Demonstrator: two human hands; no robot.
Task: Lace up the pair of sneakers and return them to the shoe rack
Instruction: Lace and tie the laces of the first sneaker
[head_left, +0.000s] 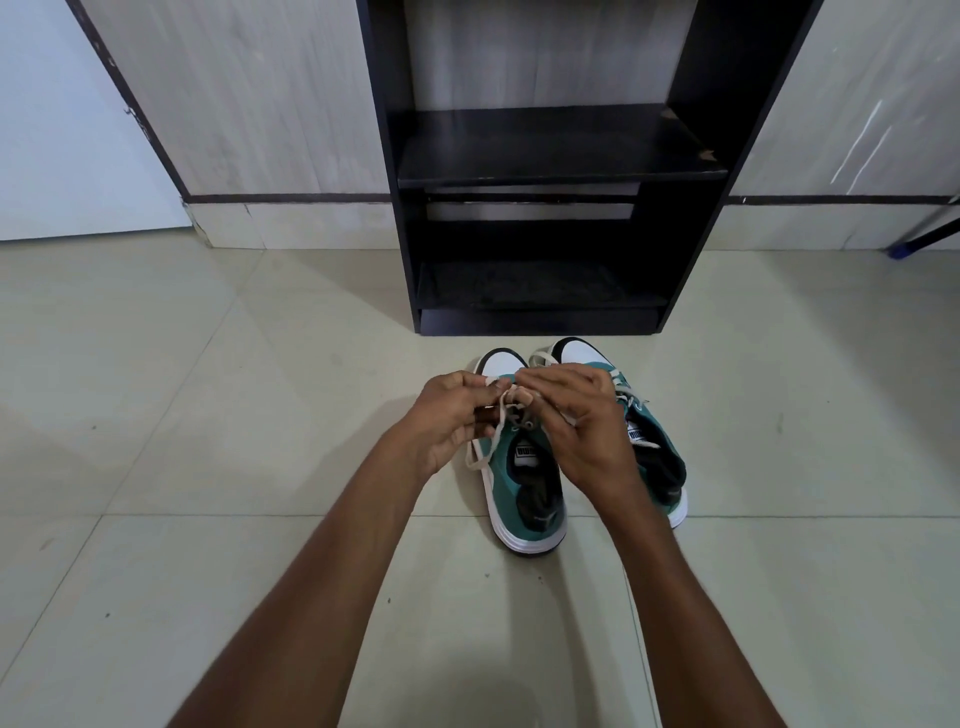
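Observation:
Two teal sneakers with white toes and soles stand side by side on the floor, toes toward the rack. Over the left sneaker (524, 493) my left hand (447, 421) and my right hand (582, 421) meet, each pinching a part of its cream lace (485, 441). One lace end hangs down the shoe's left side. The right sneaker (657, 457) is partly hidden behind my right hand, with its lace (631, 397) lying loose across the top. The black shoe rack (550, 171) stands just beyond the shoes, both shelves bare.
Pale floor tiles (208, 415) spread all around the shoes. A tiled wall with a dark stripe (291, 198) runs behind the rack. A white door (62, 130) is at far left. A dark pole with a blue tip (904, 247) leans in at far right.

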